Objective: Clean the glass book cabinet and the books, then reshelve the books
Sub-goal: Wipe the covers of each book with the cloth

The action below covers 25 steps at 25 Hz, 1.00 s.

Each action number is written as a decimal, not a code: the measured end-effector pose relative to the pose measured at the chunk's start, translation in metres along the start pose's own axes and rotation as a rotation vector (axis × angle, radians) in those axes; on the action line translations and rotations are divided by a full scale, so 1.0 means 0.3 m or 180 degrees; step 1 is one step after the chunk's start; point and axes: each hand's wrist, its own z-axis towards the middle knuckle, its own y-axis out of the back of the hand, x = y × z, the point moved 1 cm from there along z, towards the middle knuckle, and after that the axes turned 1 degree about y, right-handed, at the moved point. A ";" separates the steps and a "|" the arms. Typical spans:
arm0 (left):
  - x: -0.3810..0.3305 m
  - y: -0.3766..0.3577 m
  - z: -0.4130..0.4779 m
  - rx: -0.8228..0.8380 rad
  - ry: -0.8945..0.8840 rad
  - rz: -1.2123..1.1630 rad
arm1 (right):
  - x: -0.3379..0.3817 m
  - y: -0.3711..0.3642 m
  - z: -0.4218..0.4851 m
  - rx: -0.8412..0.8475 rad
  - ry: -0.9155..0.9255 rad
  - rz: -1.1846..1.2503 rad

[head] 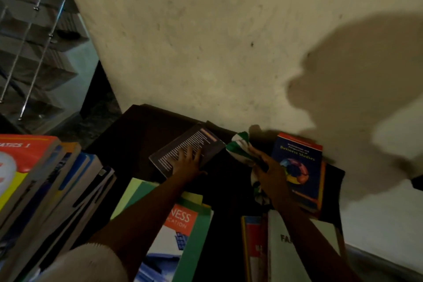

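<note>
Head view shows the left hand [186, 162] lying flat, fingers spread, on a dark book [183, 147] that sits askew on the dark surface [137, 130]; the right hand [267, 167] grips a green-and-white cloth [239, 146] just beside the book's far corner; to wipe well, I judge, pin the book down, sweep the cloth across the whole cover toward its edge, and avoid the blue book [297, 167] alongside.

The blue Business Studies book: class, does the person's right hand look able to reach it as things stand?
Probably yes. The right hand, gripping the green-and-white cloth, is just beside the blue Business Studies book, whose cover lies bare with nothing between.
</note>
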 end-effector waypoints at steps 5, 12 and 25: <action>-0.029 -0.016 -0.019 -0.0151 -0.0150 0.0794 | 0.015 -0.003 -0.052 0.0003 0.0060 -0.0070; -0.002 0.223 -0.093 -0.0716 -0.0738 -0.0720 | 0.113 0.163 -0.047 -0.0065 0.0457 -0.0415; -0.610 0.258 -0.066 0.0622 -0.0267 -0.5616 | 0.138 0.627 -0.149 -0.0828 0.0579 -0.1226</action>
